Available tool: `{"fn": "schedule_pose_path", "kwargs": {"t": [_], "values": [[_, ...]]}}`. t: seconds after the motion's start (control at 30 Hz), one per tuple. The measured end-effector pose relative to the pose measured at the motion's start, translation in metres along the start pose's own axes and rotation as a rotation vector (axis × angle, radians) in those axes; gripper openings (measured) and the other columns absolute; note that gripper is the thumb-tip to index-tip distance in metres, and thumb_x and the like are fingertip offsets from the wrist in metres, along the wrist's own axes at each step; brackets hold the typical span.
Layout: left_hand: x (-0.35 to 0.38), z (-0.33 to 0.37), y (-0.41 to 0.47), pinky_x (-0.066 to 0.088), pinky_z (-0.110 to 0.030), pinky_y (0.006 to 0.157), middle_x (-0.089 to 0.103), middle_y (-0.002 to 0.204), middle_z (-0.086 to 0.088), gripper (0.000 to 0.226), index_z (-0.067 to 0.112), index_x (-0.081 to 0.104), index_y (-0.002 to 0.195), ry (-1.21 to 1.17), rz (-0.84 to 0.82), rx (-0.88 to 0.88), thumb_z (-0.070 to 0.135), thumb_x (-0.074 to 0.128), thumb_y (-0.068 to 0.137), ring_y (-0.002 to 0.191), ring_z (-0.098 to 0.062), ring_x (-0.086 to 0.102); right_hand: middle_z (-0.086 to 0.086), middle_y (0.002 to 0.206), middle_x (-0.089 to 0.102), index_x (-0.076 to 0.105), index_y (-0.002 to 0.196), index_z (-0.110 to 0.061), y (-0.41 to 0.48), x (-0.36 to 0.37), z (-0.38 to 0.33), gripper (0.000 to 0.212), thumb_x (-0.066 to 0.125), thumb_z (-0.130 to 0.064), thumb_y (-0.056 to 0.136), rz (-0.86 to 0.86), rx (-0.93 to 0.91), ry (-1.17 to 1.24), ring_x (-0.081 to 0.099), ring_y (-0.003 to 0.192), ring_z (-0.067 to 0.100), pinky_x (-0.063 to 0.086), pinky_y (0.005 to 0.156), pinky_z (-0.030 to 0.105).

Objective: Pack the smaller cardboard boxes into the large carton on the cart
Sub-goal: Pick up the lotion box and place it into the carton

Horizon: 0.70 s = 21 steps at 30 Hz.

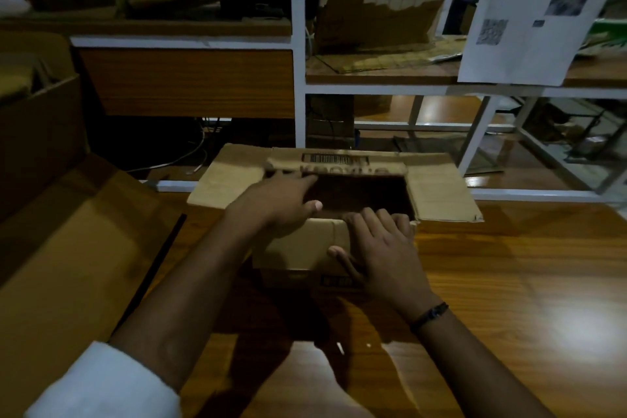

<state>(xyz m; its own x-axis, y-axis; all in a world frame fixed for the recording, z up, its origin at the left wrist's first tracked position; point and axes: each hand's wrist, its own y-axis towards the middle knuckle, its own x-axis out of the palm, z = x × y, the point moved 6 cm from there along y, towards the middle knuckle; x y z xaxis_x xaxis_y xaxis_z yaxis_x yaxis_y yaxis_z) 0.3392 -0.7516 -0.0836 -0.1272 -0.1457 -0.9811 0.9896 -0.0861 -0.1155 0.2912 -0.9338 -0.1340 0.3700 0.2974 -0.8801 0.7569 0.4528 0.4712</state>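
A: What were the hands doing at that moment?

B: The right hand [383,244] lay spread and flat on the near flap [305,244] of the small cardboard box [441,193], fingers [376,220] curled a little over the edge, thumb against the near face. It pressed rather than gripped. The left hand [278,204] reached over the dark opening, fingers loosely extended toward the far flap [339,159], the one with the barcode; it was blurred, so I could not tell whether it had hold of that flap or only touched it.

A: And the box itself?

B: It stood on the wooden table [509,282], flaps open, the left and right ones splayed outward. I could not see what was inside. To the left was a bigger carton [68,231] with a broad flap hanging open, probably the one to be packed; the cart under it did not show.

A: How would you have handled the step well?

B: My judgement: fold the far and near flaps down first, then the side ones over them, keeping the right palm on the near flap so it did not spring up. Close it squarely, since a bulging top would sit badly among the others. Then lift from beneath with both hands, because the worn cardboard looked soft at the corners.
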Motion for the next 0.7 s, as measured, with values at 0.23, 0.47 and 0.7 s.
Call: {"fn": "schedule_pose_path", "kwargs": {"t": [0.23,0.47,0.7], "values": [[-0.032,-0.032,0.046,0.003,-0.060,0.126,-0.001,0.174,-0.003,0.067,0.030,0.009,0.165,0.100,0.285,-0.049,0.040,0.042,0.108,0.157,-0.041,-0.005,-0.005,0.112,0.053,0.053,0.126,-0.027,-0.001,-0.003,-0.001,0.052,0.036,-0.069,0.101,0.014,-0.005,0.010,0.045,0.098,0.014,0.034,0.089,0.037],[0.000,-0.068,0.073,0.032,-0.058,0.118,0.017,0.169,-0.003,0.057,0.028,0.020,0.164,-0.190,0.120,-0.113,0.035,0.037,0.110,0.150,-0.044,0.021,-0.005,0.112,0.053,0.052,0.127,-0.028,0.000,0.001,0.000,0.054,0.034,-0.071,0.101,-0.015,0.022,0.019,0.046,0.100,0.014,0.034,0.093,0.038],[0.003,-0.067,0.083,0.036,-0.056,0.111,0.024,0.162,-0.011,0.046,0.024,0.032,0.155,-0.131,0.132,-0.139,0.032,0.037,0.111,0.145,-0.046,0.027,-0.014,0.105,0.053,0.051,0.110,-0.035,0.024,-0.014,0.007,0.041,0.028,-0.068,0.101,-0.259,0.067,0.142,0.042,0.096,0.005,0.037,0.100,0.040]]}}
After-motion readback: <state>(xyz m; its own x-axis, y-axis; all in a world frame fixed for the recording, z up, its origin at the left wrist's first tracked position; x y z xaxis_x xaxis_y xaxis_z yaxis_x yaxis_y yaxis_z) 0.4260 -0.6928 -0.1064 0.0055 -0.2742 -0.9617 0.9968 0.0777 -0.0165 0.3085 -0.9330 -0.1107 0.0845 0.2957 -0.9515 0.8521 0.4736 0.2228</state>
